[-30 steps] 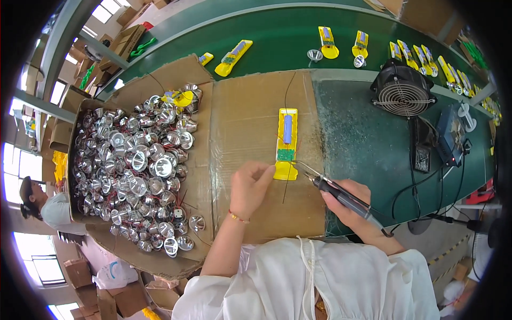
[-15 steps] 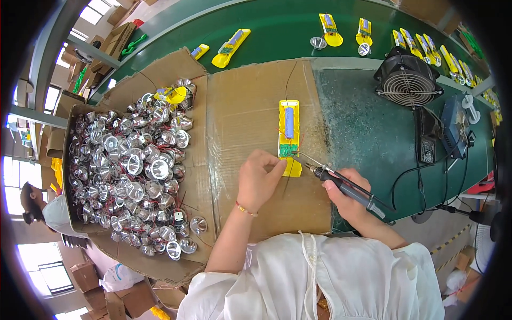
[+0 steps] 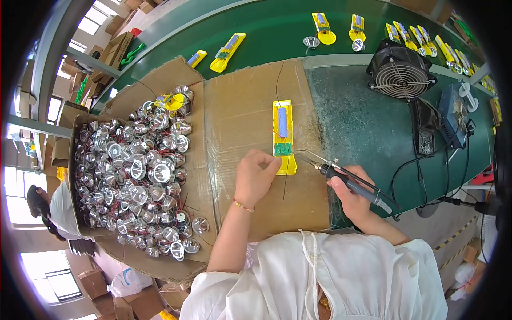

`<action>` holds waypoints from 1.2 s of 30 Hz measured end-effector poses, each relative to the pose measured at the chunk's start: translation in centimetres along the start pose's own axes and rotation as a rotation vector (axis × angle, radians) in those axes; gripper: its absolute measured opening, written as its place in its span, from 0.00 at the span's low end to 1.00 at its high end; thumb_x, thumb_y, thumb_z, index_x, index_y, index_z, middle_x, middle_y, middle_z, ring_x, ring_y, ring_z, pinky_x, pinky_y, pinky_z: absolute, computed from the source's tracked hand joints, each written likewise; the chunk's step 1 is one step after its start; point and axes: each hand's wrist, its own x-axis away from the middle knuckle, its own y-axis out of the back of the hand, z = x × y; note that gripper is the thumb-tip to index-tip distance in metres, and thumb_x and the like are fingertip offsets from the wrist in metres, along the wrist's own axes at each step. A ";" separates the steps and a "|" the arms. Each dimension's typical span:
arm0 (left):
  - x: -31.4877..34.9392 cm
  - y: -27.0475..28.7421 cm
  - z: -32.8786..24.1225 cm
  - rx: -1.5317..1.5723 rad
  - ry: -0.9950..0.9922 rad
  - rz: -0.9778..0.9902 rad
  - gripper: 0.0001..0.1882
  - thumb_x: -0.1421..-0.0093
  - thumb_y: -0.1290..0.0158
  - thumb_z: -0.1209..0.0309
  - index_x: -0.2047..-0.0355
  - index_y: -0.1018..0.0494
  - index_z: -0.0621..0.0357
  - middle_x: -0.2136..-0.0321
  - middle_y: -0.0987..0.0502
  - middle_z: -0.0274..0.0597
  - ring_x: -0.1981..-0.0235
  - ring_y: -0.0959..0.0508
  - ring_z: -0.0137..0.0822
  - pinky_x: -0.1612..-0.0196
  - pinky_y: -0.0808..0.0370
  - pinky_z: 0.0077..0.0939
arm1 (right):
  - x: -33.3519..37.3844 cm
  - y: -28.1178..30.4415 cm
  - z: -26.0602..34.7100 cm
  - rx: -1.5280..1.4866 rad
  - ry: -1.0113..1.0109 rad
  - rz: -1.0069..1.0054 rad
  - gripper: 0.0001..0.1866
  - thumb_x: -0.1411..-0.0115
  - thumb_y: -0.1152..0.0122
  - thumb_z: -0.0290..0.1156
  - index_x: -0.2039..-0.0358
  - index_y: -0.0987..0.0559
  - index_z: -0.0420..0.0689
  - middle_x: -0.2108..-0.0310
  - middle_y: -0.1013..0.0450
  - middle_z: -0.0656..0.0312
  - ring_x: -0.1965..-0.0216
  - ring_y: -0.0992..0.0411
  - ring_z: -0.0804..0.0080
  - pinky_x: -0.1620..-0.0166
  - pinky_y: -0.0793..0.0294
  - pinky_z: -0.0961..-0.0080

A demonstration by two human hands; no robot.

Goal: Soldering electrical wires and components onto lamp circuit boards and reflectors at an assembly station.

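We hold a yellow flashlight half-shell steady and bring a soldering iron to its side.

The yellow half-shell (image 3: 283, 136) lies on the cardboard sheet (image 3: 250, 106), its long axis running straight away from us, the blue battery cell (image 3: 282, 121) in the far half and the green circuit board (image 3: 282, 149) toward the near end. Our left hand (image 3: 256, 176) rests at that near end, fingers curled together with the tips pressing the shell's left edge. Our right hand (image 3: 352, 192) is wrapped tight round the soldering iron (image 3: 346, 178), whose shaft slants up and to the left, tip just beside the board's right edge; we cannot tell whether it touches. A box of silver reflector cups (image 3: 133, 170) sits to our left, a small fan (image 3: 400, 74) far right.
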 end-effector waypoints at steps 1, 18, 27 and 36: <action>0.0 -0.1 0.0 -0.004 -0.017 0.004 0.10 0.52 0.42 0.69 0.72 0.24 0.62 0.73 0.27 0.45 0.71 0.26 0.42 0.67 0.30 0.30 | 0.1 0.1 -0.1 -0.002 -0.003 -0.006 0.10 0.45 0.42 0.27 0.67 0.29 0.34 0.74 0.26 0.56 0.73 0.27 0.75 0.69 0.27 0.80; 2.2 2.3 -0.2 -0.438 -0.559 0.149 0.10 0.58 0.41 0.73 0.72 0.25 0.51 0.77 0.27 0.33 0.68 0.29 0.38 0.59 0.35 0.33 | 0.1 0.0 0.0 -0.074 0.018 -0.094 0.09 0.49 0.37 0.28 0.70 0.26 0.38 0.82 0.28 0.66 0.81 0.33 0.85 0.78 0.35 0.85; 2.1 0.8 -0.5 -0.129 -0.255 -0.060 0.03 0.54 0.43 0.73 0.78 0.26 0.58 0.75 0.27 0.41 0.69 0.27 0.42 0.65 0.32 0.33 | -0.6 -0.4 0.6 0.027 0.033 0.015 0.10 0.48 0.40 0.27 0.68 0.28 0.36 0.78 0.25 0.59 0.76 0.27 0.78 0.71 0.30 0.83; 1.0 -0.5 0.0 -0.001 -0.089 -0.107 0.05 0.52 0.44 0.73 0.78 0.26 0.63 0.75 0.27 0.45 0.73 0.26 0.42 0.68 0.30 0.31 | -1.7 -1.7 0.2 -0.030 -0.042 -0.002 0.09 0.48 0.39 0.28 0.70 0.28 0.36 0.78 0.25 0.59 0.77 0.29 0.80 0.73 0.31 0.83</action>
